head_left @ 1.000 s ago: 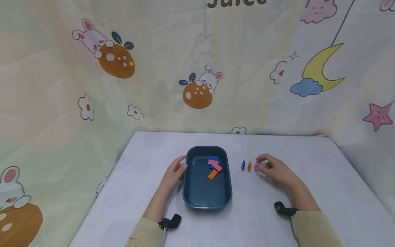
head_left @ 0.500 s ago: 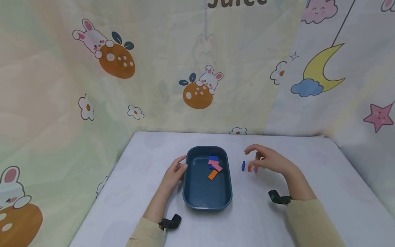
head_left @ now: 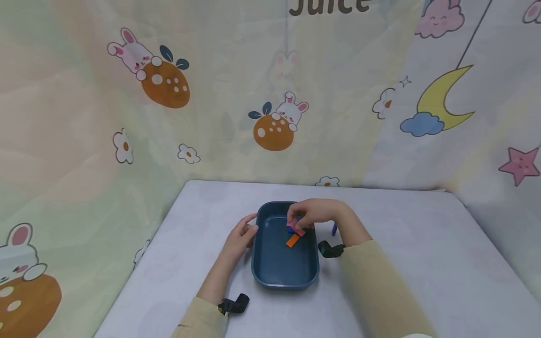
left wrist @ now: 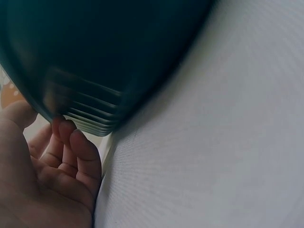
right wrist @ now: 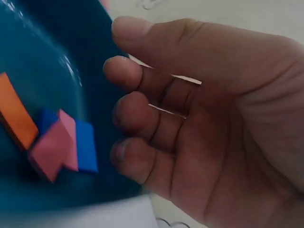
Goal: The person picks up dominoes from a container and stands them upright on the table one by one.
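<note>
The dark blue-green tray (head_left: 285, 277) sits on the table. My left hand (head_left: 240, 237) holds its left side, and the left wrist view shows curled fingers (left wrist: 85, 152) at the outer wall. Inside the tray lie an orange block (head_left: 292, 241), pink blocks (right wrist: 52, 152) and blue blocks (right wrist: 88, 147), the pink and blue ones overlapping. My right hand (head_left: 319, 211) reaches over the right rim, thumb and fingers bent down at the pink and blue blocks. In the right wrist view its fingertips (right wrist: 126, 107) hold nothing that shows.
A narrow blue block (head_left: 334, 229) stands upright on the white table (head_left: 203, 206) right of the tray, partly behind the right wrist. My right forearm covers the area beside it. A printed cloth (head_left: 211, 94) hangs behind the table.
My right hand has let go of a pink block in the standing row and moved left over the tray. The left hand has stayed on the tray; the head view has shifted slightly.
</note>
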`<state>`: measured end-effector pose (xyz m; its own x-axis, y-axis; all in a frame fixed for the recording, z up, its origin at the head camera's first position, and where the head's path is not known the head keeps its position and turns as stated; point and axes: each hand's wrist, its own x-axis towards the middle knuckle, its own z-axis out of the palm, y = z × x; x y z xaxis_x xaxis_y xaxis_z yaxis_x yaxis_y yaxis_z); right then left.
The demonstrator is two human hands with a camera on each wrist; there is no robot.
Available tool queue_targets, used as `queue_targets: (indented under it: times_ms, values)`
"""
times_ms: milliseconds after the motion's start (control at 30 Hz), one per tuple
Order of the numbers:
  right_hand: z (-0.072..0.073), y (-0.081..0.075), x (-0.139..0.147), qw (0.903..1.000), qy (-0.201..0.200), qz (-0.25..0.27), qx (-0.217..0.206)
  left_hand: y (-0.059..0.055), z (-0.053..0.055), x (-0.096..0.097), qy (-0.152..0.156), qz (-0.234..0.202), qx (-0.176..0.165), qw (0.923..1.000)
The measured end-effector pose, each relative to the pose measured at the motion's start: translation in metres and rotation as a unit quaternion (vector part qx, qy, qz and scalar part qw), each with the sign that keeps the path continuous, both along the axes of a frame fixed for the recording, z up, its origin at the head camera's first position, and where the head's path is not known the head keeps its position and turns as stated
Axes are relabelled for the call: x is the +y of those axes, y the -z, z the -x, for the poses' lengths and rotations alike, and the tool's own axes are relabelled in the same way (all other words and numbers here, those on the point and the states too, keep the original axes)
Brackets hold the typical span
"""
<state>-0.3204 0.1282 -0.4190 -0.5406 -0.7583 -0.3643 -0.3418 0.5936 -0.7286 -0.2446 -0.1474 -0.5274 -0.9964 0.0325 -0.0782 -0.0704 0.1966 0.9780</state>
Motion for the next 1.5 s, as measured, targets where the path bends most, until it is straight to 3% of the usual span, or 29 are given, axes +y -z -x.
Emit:
queue_targets:
  times_ms: [100,333,500,733,833,933,1067,1200,1500]
  values:
    - [0.004,0.007,-0.021,0.9994,-0.023,-0.013,-0.023,0.001,0.0,0.0,0.003,0.0,0.001,1.0]
    - [0.005,0.033,-0.049,0.9926,-0.02,-0.082,-0.088,0.001,-0.001,0.0,0.013,-0.005,0.005,0.9999]
    - [0.006,0.044,-0.06,0.9939,-0.012,-0.047,-0.099,0.002,-0.001,-0.002,0.015,-0.017,0.015,0.9996]
    - [0.006,0.053,-0.062,0.9996,0.01,0.027,-0.006,0.002,0.001,-0.001,0.02,-0.018,0.011,0.9996]
    - [0.006,0.056,-0.063,0.9992,0.016,0.003,0.038,0.003,0.002,-0.001,0.017,-0.02,0.008,0.9996]
    - [0.005,0.055,-0.065,0.9959,0.004,-0.034,0.084,-0.011,-0.005,0.0,0.021,-0.02,0.007,0.9996]
    - [0.003,0.052,-0.067,0.9881,-0.014,-0.067,0.137,-0.017,-0.008,0.0,0.026,-0.018,0.002,0.9995]
    - [0.003,0.052,-0.068,0.9843,-0.023,-0.081,0.155,-0.001,0.0,-0.002,0.018,-0.017,0.002,0.9997]
    - [0.004,0.055,-0.068,0.9819,-0.029,-0.087,0.165,0.001,0.0,-0.001,0.014,-0.011,0.009,0.9998]
